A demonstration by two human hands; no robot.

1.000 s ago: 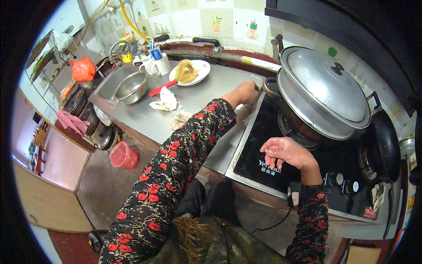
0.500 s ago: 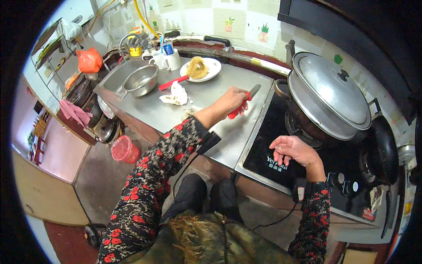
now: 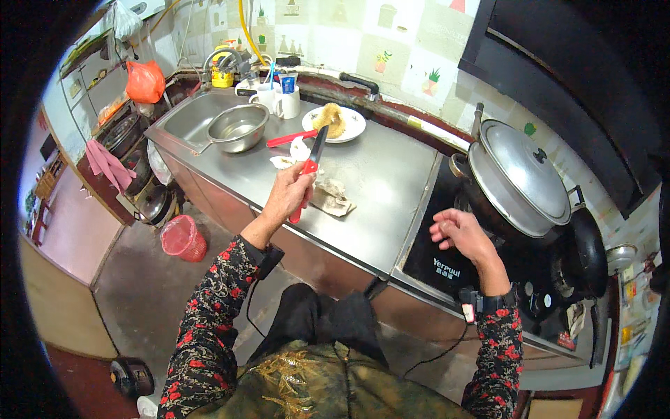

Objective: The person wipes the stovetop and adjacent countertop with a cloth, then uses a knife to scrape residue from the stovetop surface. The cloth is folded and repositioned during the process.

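Observation:
My left hand [image 3: 288, 193] is wrapped round the red handle of a knife [image 3: 317, 150], above the steel counter's front part. The blade points up and away, and its tip overlaps a tan, bristly clump [image 3: 329, 123] on a white plate [image 3: 354, 126]. A red stick-like handle [image 3: 291, 139] lies beside the plate. Crumpled white paper [image 3: 300, 149] sits just behind my left hand, partly covered by it. To its right lies a greyish-white crumpled piece [image 3: 333, 197]; what it is I cannot tell. My right hand [image 3: 462, 232] hovers over the black stove, loosely curled, fingers apart, holding nothing.
A steel bowl [image 3: 238, 128] stands by the sink [image 3: 183, 124], near white mugs [image 3: 287, 103]. On the stove [image 3: 447, 251], a large lidded pot [image 3: 523, 171] and a black pan [image 3: 592, 244] take up the far right. A red bin [image 3: 184, 238] stands on the floor.
My left hand has moved left with the knife, uncovering the greyish-white piece, and the blade now points up and away. My right hand stays over the stove. The view has shifted slightly.

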